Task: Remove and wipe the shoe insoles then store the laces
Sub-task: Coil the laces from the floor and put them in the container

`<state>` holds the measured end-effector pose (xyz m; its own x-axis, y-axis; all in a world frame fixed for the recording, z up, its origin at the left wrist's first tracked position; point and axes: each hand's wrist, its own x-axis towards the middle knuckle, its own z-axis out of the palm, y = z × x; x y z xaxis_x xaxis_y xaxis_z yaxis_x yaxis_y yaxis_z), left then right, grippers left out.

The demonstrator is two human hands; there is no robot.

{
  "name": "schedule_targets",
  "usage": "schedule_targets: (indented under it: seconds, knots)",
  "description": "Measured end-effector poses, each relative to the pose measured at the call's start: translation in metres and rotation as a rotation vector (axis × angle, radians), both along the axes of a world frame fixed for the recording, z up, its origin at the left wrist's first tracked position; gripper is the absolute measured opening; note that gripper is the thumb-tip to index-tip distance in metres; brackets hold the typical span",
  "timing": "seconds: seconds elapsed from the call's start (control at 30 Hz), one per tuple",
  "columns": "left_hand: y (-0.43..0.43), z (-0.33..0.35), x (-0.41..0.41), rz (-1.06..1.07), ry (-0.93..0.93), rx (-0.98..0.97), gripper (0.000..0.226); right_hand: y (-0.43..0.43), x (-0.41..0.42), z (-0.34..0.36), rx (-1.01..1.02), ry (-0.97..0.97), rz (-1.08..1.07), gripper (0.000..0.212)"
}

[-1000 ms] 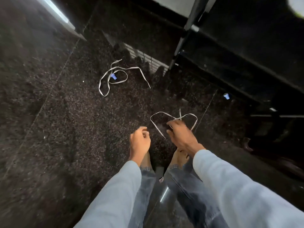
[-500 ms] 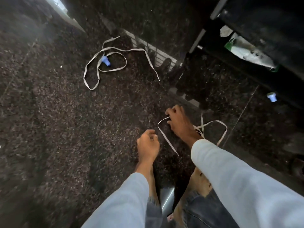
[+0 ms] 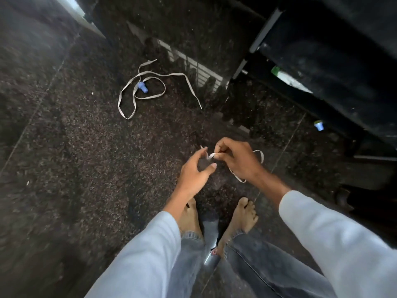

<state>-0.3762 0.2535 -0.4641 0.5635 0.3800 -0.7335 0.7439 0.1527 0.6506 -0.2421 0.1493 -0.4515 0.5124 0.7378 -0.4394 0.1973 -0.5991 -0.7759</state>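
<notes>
The near lace (image 3: 238,179) is pinched close to one end between the thumb and fingers (image 3: 217,156) of the right hand (image 3: 238,162). Its length runs rightward from the pinch, looping behind and under that wrist. I cannot tell whether the lowest bend touches the floor (image 3: 86,158). The left hand (image 3: 194,175) sits just beside the pinch on its left, fingers spread and loosely curved, holding nothing. It is best placed to take the short free end, probably for winding. The second lace (image 3: 171,74) lies flat on the floor well apart, ahead and left, around a small blue piece (image 3: 142,87).
</notes>
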Motion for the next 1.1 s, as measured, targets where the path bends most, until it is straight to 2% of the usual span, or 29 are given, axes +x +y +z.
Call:
schedule_targets:
  seconds: [0.2,0.33,0.4,0.5,0.6,0.73,0.8,0.97,1.1]
  knots:
    - [-0.008,0.095,0.013,-0.082,-0.150,-0.052,0.030,-0.021,0.015,0.104,0.074,0.009,-0.178,0.006]
    - [-0.014,0.156,0.024,-0.120,-0.261,-0.010,0.025,-0.031,0.027,0.146,0.108,0.013,-0.288,0.006]
    - [-0.018,0.190,0.032,-0.092,-0.314,-0.070,0.021,-0.034,0.032,0.165,0.123,0.007,-0.356,0.005]
    - [-0.024,0.233,0.043,0.063,-0.403,-0.229,0.017,-0.040,0.034,0.188,0.122,0.000,-0.344,0.004]
    - [-0.028,0.259,0.057,0.303,-0.436,-0.417,0.023,-0.049,0.023,0.207,0.125,-0.022,-0.191,0.007]
    - [-0.026,0.269,0.071,0.511,-0.439,-0.507,0.026,-0.062,-0.003,0.236,0.112,0.004,-0.015,0.006]
    - [-0.025,0.272,0.072,0.478,-0.410,-0.449,0.025,-0.067,-0.013,0.252,0.116,-0.020,0.013,0.013]
    - [-0.026,0.269,0.062,0.128,-0.270,-0.092,0.028,-0.074,-0.002,0.290,0.148,-0.070,-0.089,0.018]
    - [-0.031,0.277,0.053,-0.013,-0.194,-0.210,0.026,-0.063,0.024,0.308,0.220,-0.097,-0.173,0.014]
